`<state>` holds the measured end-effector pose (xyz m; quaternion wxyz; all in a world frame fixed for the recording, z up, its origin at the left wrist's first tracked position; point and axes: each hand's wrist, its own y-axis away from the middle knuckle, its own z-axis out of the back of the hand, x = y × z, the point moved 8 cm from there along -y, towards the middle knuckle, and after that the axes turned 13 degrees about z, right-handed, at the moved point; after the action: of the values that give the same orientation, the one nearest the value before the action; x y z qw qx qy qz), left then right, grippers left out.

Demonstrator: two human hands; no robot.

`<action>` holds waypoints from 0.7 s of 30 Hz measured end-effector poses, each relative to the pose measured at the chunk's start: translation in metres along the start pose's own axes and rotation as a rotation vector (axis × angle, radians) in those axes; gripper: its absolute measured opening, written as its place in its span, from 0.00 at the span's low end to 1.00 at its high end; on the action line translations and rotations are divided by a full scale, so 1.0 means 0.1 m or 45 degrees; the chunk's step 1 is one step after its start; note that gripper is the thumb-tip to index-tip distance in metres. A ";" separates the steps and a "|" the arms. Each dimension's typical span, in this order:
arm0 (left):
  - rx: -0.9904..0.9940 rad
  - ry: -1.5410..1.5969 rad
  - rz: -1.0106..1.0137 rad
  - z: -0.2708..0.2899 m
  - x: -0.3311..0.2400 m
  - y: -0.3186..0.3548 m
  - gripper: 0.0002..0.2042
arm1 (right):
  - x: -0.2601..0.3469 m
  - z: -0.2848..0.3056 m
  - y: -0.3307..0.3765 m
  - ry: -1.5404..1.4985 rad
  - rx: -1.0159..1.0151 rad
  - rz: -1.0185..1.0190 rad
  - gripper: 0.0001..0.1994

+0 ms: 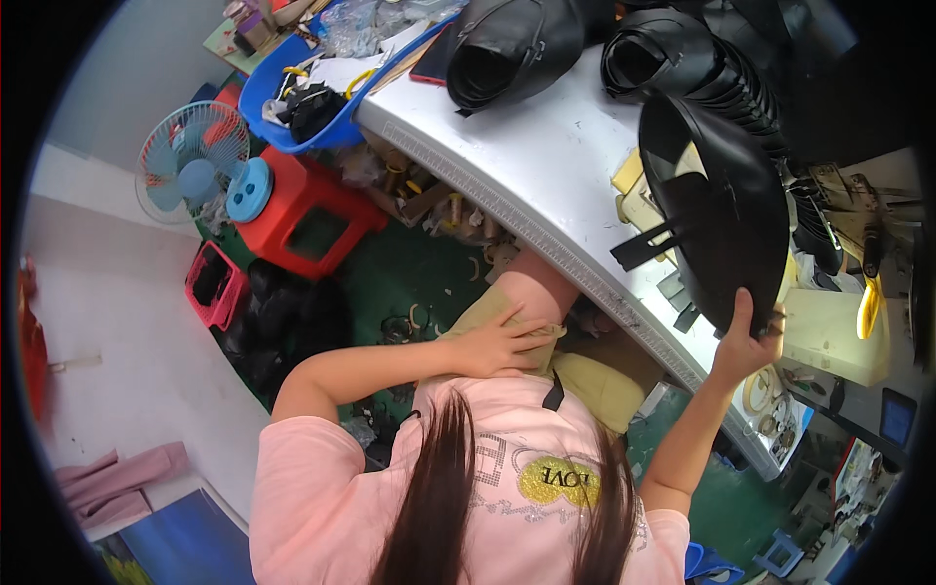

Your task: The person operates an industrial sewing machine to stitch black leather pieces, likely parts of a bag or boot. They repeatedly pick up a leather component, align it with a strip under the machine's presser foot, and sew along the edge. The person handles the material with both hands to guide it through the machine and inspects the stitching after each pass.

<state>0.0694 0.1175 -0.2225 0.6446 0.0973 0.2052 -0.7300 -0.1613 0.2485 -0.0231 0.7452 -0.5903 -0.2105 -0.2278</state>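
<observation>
My right hand point(749, 346) grips the lower edge of a large black sheet of leather-like material point(736, 219), thumb on its near face. The sheet is curled into an open loop and held up above the right part of the white table. A short black strap point(645, 248) sticks out from its left side. My left hand point(499, 341) lies flat on my thigh, fingers spread, holding nothing. Two rolled black bundles of similar material, one a single roll point(512, 54) and one of several nested layers point(673, 54), lie on the table beyond the held sheet.
The white table point(468, 127) has a ruler strip along its near edge. A blue basin point(255, 93) stands at its far left. Left of me are a red stool point(312, 210), a fan point(195, 161) and a pink basket point(216, 285). Tools, including a yellow-handled one point(869, 307), are at right.
</observation>
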 end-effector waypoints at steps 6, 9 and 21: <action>0.126 -0.056 0.348 0.00 0.86 -0.04 0.25 | -0.07 0.44 0.17 0.132 -0.114 -0.045 0.10; 0.171 0.058 1.168 -0.50 2.22 0.20 0.19 | -0.12 0.59 0.34 0.133 -0.122 -0.113 0.10; 0.079 0.222 0.635 -0.06 0.85 0.09 0.29 | -0.09 0.55 0.19 0.109 -0.022 -0.160 0.11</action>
<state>0.0650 0.0427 -0.2638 0.7812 0.2272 0.2072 -0.5433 -0.1598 0.3068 -0.0313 0.7327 -0.5721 -0.2132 -0.3007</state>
